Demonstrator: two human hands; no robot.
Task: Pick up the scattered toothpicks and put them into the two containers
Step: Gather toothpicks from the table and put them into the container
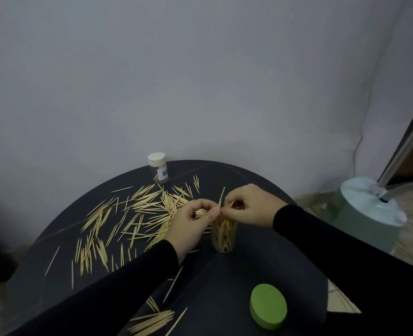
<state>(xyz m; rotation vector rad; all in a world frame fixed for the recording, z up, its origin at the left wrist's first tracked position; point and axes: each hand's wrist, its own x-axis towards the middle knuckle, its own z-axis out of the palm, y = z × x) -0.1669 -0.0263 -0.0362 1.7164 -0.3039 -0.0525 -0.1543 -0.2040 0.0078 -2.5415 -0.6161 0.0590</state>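
Both hands (195,221) (249,204) pinch toothpicks (221,197) above the open container (224,236).

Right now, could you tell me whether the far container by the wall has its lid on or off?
On. The far container stands upright with its white cap seated on top.

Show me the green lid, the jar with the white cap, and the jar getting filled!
green lid (268,303), head view, on its flat top.
white-capped jar (158,167), head view, on its clear side.
open jar (224,236), head view, on its clear wall.
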